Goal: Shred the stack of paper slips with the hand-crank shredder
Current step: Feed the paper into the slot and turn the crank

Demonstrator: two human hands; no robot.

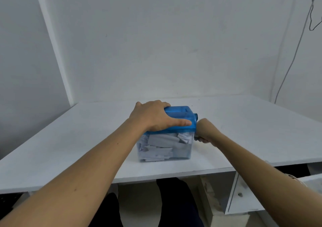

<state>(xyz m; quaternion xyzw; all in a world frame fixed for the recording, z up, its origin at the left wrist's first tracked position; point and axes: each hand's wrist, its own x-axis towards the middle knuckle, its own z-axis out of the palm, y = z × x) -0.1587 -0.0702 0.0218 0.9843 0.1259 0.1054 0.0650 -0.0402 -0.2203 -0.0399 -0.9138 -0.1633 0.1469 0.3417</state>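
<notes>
The hand-crank shredder (pixel 181 117) has a blue top and a clear bin (pixel 184 152) below it, standing on the white desk (pixel 69 139). The bin holds a pile of white paper strips (pixel 162 146). My left hand (pixel 153 117) lies over the left part of the blue top, fingers wrapped over its far edge and thumb along its front. My right hand (pixel 206 131) is at the shredder's right side, curled round the dark crank handle (pixel 197 138), which is low and mostly hidden. No loose stack of slips is in view.
A white wall stands close behind the desk, with a corner at the left. A thin cable (pixel 294 52) hangs down the wall at the right. Under the desk are my dark-clothed legs (pixel 174 202) and a white cabinet door (pixel 244 193).
</notes>
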